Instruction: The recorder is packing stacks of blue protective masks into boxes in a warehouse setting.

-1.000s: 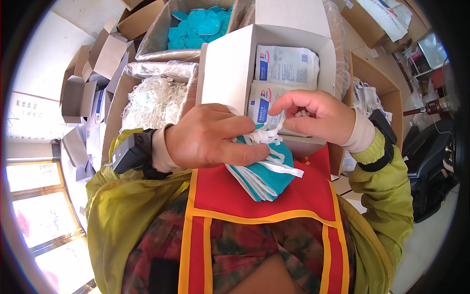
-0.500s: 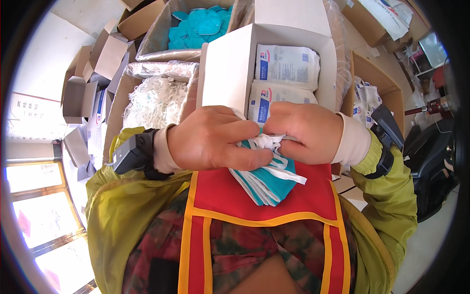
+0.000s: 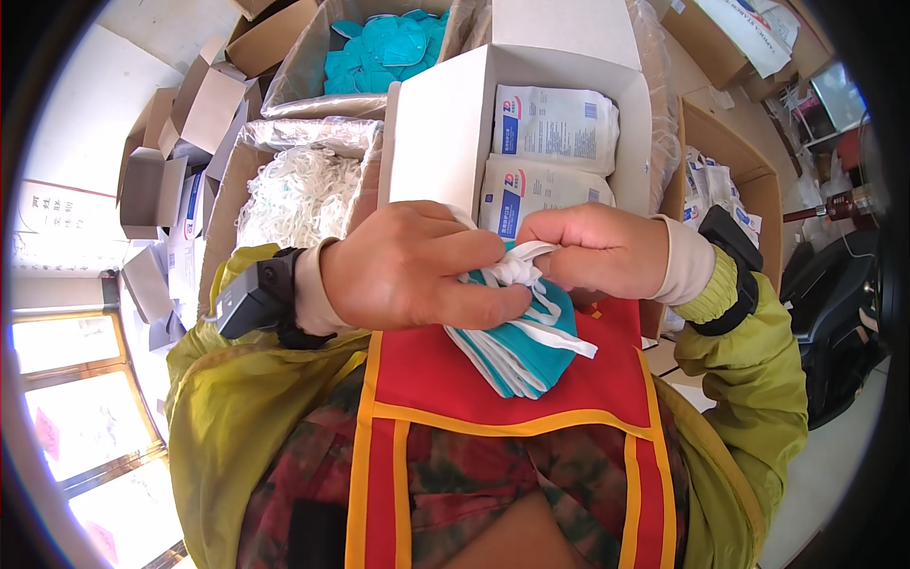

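1. A large brown carton (image 3: 730, 142) was seen behind the hands, lined with plastic; a white box (image 3: 445, 142) had been stood open inside it, presumably so that it could be filled from close by.
2. Flat sealed white packets (image 3: 555, 123) were laid in the white box, one above another.
3. A second carton of loose white ear loops (image 3: 299, 194) and a third of teal masks (image 3: 384, 47) were placed further off to the left.
4. A stack of teal face masks (image 3: 517, 346) was held at chest height, just in front of the white box and over a red apron (image 3: 445, 370).
5. The left hand (image 3: 408, 266) was closed around the stack's upper edge, knuckles up, fingers curled over it.
6. The right hand (image 3: 597, 248) was closed in a pinch on the bunched white straps (image 3: 517, 270), apparently to gather them, touching the left fingertips.
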The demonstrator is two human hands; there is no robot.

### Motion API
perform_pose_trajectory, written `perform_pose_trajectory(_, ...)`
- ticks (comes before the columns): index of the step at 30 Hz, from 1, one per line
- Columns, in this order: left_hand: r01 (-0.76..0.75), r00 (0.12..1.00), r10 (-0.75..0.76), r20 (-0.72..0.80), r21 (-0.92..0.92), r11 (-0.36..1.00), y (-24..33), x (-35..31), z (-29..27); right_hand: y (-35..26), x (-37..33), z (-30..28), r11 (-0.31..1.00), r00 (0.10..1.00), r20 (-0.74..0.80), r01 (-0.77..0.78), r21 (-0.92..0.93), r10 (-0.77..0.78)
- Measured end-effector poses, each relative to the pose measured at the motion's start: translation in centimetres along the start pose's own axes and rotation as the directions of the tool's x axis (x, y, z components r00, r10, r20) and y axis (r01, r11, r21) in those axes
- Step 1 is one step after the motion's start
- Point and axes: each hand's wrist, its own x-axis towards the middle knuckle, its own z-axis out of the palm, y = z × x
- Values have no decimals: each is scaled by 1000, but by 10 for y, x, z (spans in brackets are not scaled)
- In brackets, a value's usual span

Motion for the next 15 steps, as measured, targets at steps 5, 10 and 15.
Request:
perform_pose_trajectory(5, -2, 1000, 2, -23, 3, 1000, -1, -1, 1, 2, -4, 0, 989, 997, -1, 76, -127, -76)
perform_pose_trajectory(10, 29, 1000, -28, -11, 68, 997, -1, -3, -8, 10, -18, -1, 946, 988, -87, 96, -311, -129)
perform_pose_trajectory(15, 97, 995, -97, -6, 132, 987, 1, -14, -13, -2, -41, 19, 801, 943, -173, 136, -583, -286)
